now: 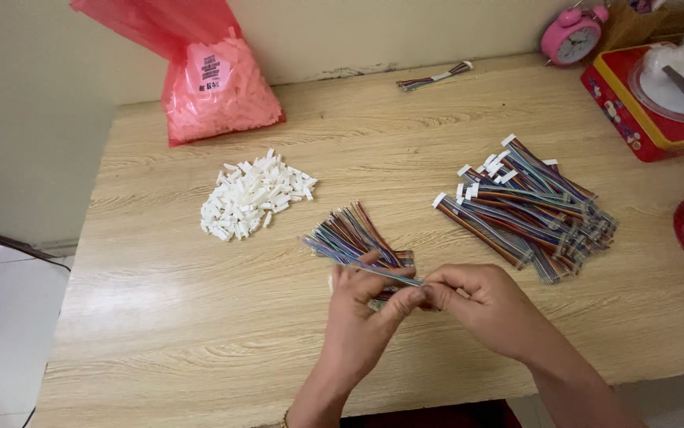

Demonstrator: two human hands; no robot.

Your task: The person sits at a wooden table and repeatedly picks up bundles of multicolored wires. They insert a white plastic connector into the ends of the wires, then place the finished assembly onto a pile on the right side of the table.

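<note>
The counter (199, 317) is pale wood with a wavy grain, and on it lie a heap of white connector housings (255, 194) and a translucent red bag (211, 79) of more white pieces. The 2 piles of ribbon cables (528, 206) are rainbow-striped, some tipped white. The alarm clock (571, 36) is pink, the tin (643, 103) red with a yellow border.

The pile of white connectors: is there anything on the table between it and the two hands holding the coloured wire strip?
Nothing visible does. Both hands, left and right, hold one coloured wire strip. Bare table lies between them and the pile of white connectors; the loose bundle of coloured wires sits just right of that line.
</note>
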